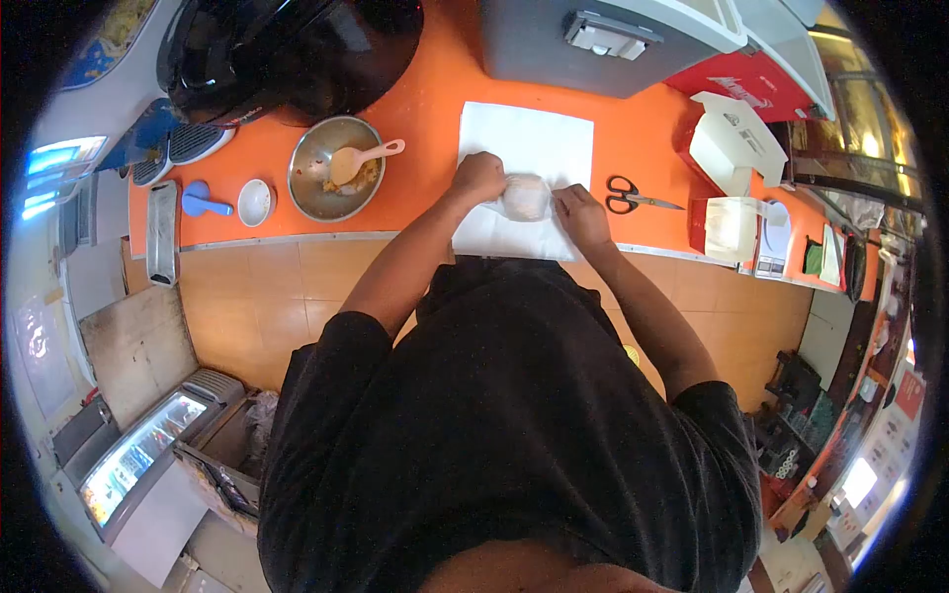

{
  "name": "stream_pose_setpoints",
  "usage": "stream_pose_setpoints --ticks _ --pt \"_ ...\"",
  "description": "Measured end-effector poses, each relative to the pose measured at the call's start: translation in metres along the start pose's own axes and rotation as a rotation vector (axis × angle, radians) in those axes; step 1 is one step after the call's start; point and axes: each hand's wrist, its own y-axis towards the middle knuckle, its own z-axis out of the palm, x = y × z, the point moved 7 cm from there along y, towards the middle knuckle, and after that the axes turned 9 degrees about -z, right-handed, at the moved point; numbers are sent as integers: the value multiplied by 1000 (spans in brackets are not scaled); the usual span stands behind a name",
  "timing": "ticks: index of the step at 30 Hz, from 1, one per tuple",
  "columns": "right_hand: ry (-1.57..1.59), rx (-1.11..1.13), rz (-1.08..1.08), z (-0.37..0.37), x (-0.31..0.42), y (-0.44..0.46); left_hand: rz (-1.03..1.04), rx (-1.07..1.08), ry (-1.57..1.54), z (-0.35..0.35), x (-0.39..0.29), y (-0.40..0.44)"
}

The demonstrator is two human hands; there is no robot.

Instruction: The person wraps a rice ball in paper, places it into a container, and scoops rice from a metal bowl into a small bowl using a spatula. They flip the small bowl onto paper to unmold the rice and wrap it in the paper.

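A pale, rounded bundle (527, 200) sits in what looks like thin clear wrap, on a white sheet of paper (529, 133) at the counter's front edge. On its left side my left hand (479, 178) is closed in a fist at the wrap's edge. My right hand (583, 214) pinches the wrap at the bundle's right side. What is inside the bundle cannot be made out. To the right of the paper lies a pair of scissors (625, 196) with black handles.
On the orange counter (435, 109), a steel bowl (307, 178) holds food scraps and a pink-handled paddle (368, 154). Further left are a small white bowl (256, 202), a blue scoop (203, 201) and a metal tray (161, 232). An open carton (736, 143) stands right; a grey box (603, 59) stands behind.
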Motion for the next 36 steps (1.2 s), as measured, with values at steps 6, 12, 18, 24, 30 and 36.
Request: stream_pose_setpoints --ticks 6,12,18,24,30,36 --pt "-173 51 -218 12 17 -14 -113 -77 -92 0 4 -14" --pt "-356 189 -191 16 47 -32 -36 -413 -181 6 -5 -49" --pt "-375 370 -18 32 49 -46 37 -306 -51 24 -19 -76" --pt "-326 283 17 40 49 -49 57 -158 102 19 -54 -73" --pt "-153 234 108 31 53 -43 238 -55 312 16 -67 -61" --pt "439 -67 416 31 42 -31 324 2 264 7 -62 -63"
